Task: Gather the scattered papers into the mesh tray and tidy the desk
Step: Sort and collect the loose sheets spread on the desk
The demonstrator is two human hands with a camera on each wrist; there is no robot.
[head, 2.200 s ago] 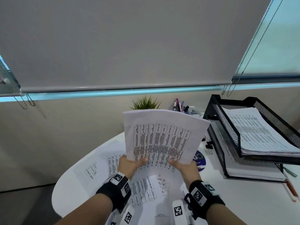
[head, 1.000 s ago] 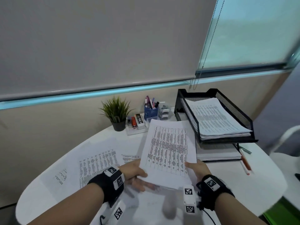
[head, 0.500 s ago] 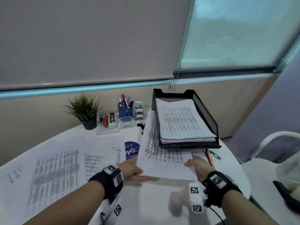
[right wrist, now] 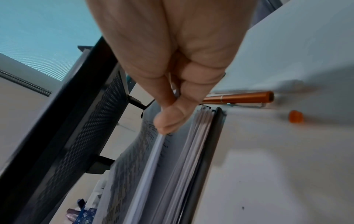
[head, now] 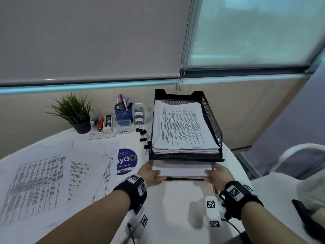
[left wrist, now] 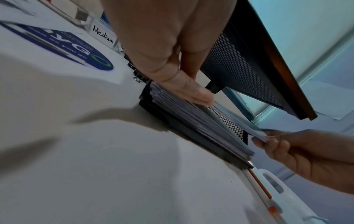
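Note:
A black two-tier mesh tray (head: 212,120) stands at the desk's right, its upper tier stacked with printed papers (head: 182,127). I hold a thin bundle of sheets (head: 181,169) flat at the mouth of the lower tier. My left hand (head: 154,174) pinches its left edge and my right hand (head: 210,173) pinches its right edge. In the left wrist view my thumb (left wrist: 184,86) lies on the bundle above the lower tier's stack (left wrist: 191,118). The right wrist view shows my right hand (right wrist: 168,121) gripping the bundle's edge (right wrist: 153,159). Scattered sheets (head: 44,182) cover the desk's left.
Along the wall stand a potted plant (head: 75,113), a blue pen cup (head: 123,111) and a small organiser (head: 103,125). Binder clips (head: 143,133) lie left of the tray. A round blue sticker (head: 126,161) is near my left hand. An orange pen (right wrist: 239,97) lies beside the tray. A white chair (head: 299,155) stands right.
The bundle went from upright in front of me to flat, then moved right and forward under the upper tier. My view swung right, toward the tray.

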